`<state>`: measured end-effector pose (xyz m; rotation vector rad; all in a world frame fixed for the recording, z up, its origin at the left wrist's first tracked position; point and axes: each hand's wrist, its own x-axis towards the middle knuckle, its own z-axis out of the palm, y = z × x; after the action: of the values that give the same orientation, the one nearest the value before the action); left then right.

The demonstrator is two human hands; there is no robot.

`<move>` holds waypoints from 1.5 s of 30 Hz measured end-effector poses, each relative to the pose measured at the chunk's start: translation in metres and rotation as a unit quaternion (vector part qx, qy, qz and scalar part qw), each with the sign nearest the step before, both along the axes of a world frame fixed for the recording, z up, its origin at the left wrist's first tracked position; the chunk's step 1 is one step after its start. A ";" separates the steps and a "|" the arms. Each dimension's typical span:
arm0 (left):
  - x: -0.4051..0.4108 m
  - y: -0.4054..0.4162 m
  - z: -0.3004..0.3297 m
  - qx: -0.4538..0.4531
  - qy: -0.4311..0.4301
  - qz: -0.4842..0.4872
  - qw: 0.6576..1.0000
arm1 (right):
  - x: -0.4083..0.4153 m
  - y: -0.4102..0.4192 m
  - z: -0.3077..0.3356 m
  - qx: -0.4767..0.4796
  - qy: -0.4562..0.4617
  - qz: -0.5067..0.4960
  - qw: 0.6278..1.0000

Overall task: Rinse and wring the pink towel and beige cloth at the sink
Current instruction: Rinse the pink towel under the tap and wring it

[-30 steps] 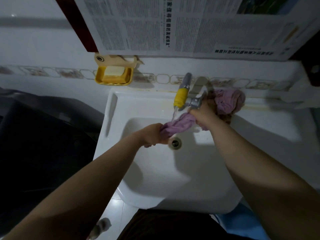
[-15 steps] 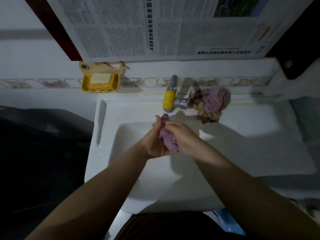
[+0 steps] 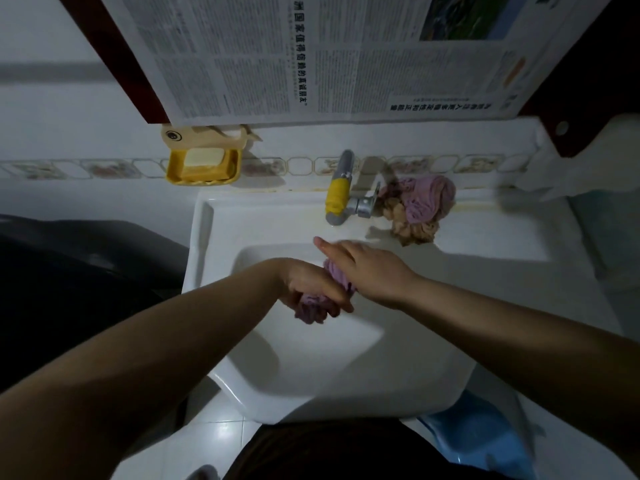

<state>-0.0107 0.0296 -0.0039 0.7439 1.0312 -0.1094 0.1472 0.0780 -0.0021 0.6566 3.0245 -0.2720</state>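
Over the white sink (image 3: 346, 372) my left hand (image 3: 311, 285) grips a bunched, wet pink towel (image 3: 310, 308), whose ends stick out below and above the fist. My right hand (image 3: 367, 265) lies across the top of the towel with its fingers stretched out toward the left, pressing on it. On the sink's back ledge, right of the tap, sits a wrung bundle: a second pink cloth (image 3: 427, 197) on top of the beige cloth (image 3: 414, 232). Neither hand touches that bundle.
A grey tap with a yellow sleeve (image 3: 337, 194) stands at the back of the sink; no stream shows. A yellow soap dish (image 3: 202, 166) hangs on the wall at left under a newspaper (image 3: 346, 53). A blue tub (image 3: 481, 441) is at lower right.
Both hands came away from under the tap toward me with the towel. The towel went from stretched between the hands to bunched in the left fist. The water stream no longer shows.
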 end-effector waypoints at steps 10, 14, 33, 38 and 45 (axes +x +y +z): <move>0.009 -0.002 -0.017 0.620 0.388 -0.151 0.665 | -0.012 -0.006 0.000 -0.479 -0.105 -0.376 0.786; -0.002 0.010 -0.006 0.732 0.347 -0.223 0.542 | 0.003 -0.019 0.004 -0.776 0.038 -0.380 0.503; -0.001 -0.023 0.003 -0.044 -0.114 0.251 0.960 | 0.031 -0.046 -0.003 -0.175 0.106 -0.121 0.971; 0.012 -0.031 0.027 -0.115 -0.359 0.090 0.922 | 0.016 -0.025 0.020 0.110 0.319 0.036 0.941; 0.003 -0.032 0.027 -0.021 -0.099 0.068 0.993 | 0.009 -0.008 0.042 0.233 0.156 0.192 0.941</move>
<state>-0.0080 -0.0023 0.0232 0.6311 0.8857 0.0598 0.1566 0.0698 0.0395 0.0087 3.4552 0.4050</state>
